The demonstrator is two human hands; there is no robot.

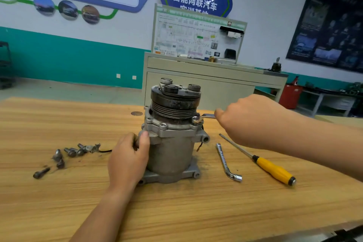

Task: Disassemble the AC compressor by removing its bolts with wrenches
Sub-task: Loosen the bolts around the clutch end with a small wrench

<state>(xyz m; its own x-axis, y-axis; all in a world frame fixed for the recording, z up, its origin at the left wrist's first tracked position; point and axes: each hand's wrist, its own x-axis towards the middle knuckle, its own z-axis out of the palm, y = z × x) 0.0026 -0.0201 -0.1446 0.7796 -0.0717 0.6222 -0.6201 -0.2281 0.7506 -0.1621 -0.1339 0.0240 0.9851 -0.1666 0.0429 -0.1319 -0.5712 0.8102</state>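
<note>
Left hand (127, 161) grips the upright AC compressor (172, 149) while the right hand (249, 118) holds a wrench (206, 116) on its upper-flange bolt (195, 118) — loose bolts (72, 152) lie to the compressor's left.

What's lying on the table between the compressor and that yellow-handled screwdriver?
A silver L-shaped socket wrench lies there on the table, seen in the head view.
</note>
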